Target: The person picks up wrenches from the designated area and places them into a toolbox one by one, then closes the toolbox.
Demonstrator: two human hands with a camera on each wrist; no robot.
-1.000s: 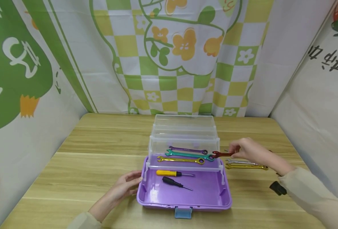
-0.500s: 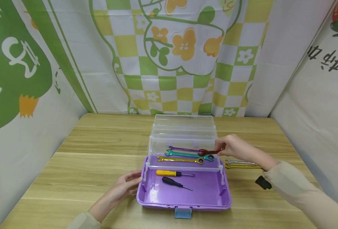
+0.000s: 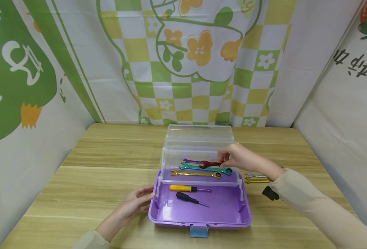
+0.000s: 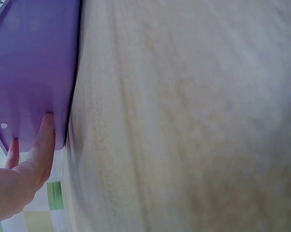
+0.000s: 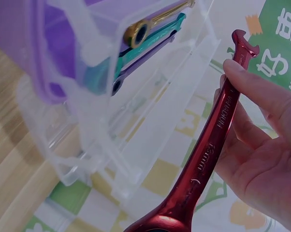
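Between thumb and fingers, my right hand (image 3: 241,157) pinches a red combination wrench (image 3: 209,164). In the right wrist view, markings show along the wrench's shaft (image 5: 208,150). It is held over the clear tray (image 3: 199,183) of an open purple toolbox (image 3: 199,218). A gold wrench (image 3: 196,173), a teal wrench (image 3: 188,167) and a purple wrench (image 3: 191,161) lie side by side in that tray. My left hand (image 3: 137,200) rests against the box's left side; in the left wrist view its straight fingers (image 4: 45,135) touch the purple wall.
In the box's bottom lie a yellow screwdriver (image 3: 180,188) and a black screwdriver (image 3: 186,197). A silver wrench (image 3: 254,175) and another gold wrench (image 3: 256,180) lie on the wooden table right of the box, partly under my right forearm. Clear upper tiers (image 3: 200,131) stand behind.
My right hand has carried the red wrench leftward from beside the box to over the clear tray. The left hand has stayed at the box's side.
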